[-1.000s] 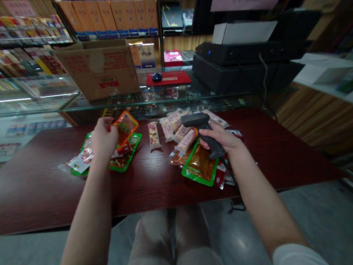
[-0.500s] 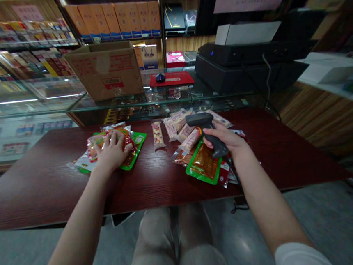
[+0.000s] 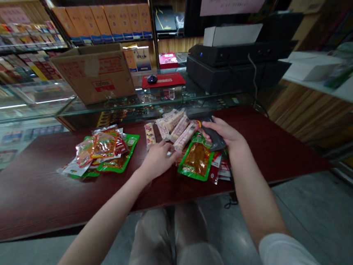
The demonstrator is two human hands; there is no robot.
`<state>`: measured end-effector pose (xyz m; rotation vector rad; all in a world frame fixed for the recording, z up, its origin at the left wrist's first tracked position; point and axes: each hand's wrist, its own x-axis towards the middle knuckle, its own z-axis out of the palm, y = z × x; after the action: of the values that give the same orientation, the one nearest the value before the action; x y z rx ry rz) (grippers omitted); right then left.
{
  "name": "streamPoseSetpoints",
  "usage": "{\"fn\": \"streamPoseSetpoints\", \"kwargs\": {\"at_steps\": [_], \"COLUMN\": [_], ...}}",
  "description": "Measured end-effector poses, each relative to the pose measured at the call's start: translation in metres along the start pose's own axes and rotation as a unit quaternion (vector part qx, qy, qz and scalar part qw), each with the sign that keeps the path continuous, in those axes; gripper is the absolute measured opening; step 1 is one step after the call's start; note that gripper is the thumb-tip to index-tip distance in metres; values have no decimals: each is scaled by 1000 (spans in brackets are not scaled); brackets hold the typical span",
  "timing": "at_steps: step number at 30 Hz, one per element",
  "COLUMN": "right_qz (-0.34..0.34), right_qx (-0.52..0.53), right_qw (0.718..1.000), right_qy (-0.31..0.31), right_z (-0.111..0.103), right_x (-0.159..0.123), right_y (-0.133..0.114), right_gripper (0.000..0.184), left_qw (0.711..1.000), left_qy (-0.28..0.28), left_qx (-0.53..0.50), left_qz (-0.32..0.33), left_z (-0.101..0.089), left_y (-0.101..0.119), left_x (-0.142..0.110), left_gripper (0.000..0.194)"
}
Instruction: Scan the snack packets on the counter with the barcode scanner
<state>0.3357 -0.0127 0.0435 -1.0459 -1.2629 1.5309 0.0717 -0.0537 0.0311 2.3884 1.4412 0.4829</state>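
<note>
My right hand [image 3: 224, 134] is wrapped round the grip of a dark barcode scanner [image 3: 204, 119] held over the right pile of snack packets. My left hand [image 3: 158, 158] reaches across the dark red table [image 3: 30, 190], its fingers curled at the edge of a green-rimmed packet [image 3: 197, 159] and a pink-white snack bar [image 3: 184, 136]; whether it grips anything is unclear. A left pile of orange and green packets [image 3: 104, 149] lies apart from both hands. One snack bar [image 3: 149, 135] lies alone between the piles.
Behind the table stands a glass counter [image 3: 69, 107] with a cardboard box [image 3: 95, 71], a red mouse pad with a mouse [image 3: 162, 80] and a black register [image 3: 235, 63]. Shelves of boxed goods [image 3: 105, 19] line the back wall. My knees are under the table's front edge.
My left hand left the left pile of packets and moved right to the pile by the scanner. My right hand kept hold of the scanner.
</note>
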Motion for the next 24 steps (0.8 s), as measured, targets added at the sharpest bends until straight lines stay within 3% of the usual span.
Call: {"fn": "streamPoseSetpoints", "kwargs": {"at_steps": [6,9,13,16,21,24], "right_qz": [2,-3,-7,4,-14,-34], "right_qx": [-23,-14,-14,-14,-5,7], "right_qw": [998,997,997,998,998,998], "right_qy": [65,75,79,64,61,45], "right_z": [-22,-28,-28,-26,-21,-13], "right_x": [-13,-16,-16,-16,-14,-9], "right_y": [-10,-13,-13,-13,-13,-11], "right_gripper": [40,40,43,43,45,46], "left_qw": [977,976,975,963,925,899], "left_qy": [-25,-51,-74,-49,-42,53], "left_qx": [-206,-202,-190,-250,-369,-429], "left_qz": [-39,-71,-94,-84,-79,-74], "left_z": [28,31,30,17,-27,-41], "left_y": [13,14,10,-1,-22,-39], "left_x": [26,27,28,29,23,22], "left_gripper": [54,62,58,46,38,43]}}
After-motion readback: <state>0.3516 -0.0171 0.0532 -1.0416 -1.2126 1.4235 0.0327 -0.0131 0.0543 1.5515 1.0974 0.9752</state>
